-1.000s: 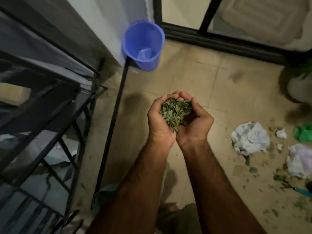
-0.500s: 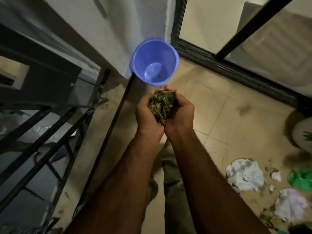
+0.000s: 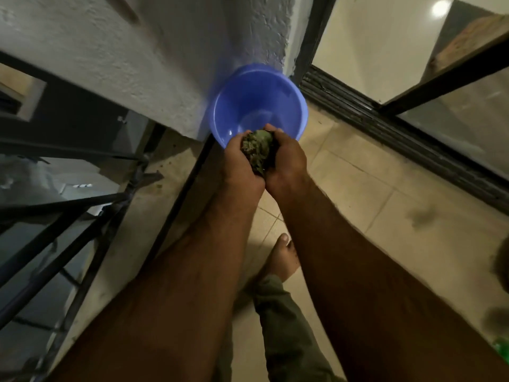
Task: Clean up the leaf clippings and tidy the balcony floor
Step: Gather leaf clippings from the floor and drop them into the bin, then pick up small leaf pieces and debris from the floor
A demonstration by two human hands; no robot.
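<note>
Left hand (image 3: pixel 242 164) and right hand (image 3: pixel 286 161) cupped together, fingers curled round a clump of leaf clippings (image 3: pixel 257 148). Clump sits over the near rim of the blue bucket (image 3: pixel 259 103), which stands on the tiled floor (image 3: pixel 358 194) against the white wall corner (image 3: pixel 165 73), beside the sliding door track (image 3: pixel 385 133).

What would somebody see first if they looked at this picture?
Probably the bright blue bucket, standing in the corner by the white wall. In the middle, the left hand and right hand are cupped together around a clump of green leaves, held over the bucket's near rim. Lower down, a bare foot stands on the tiles.
</note>
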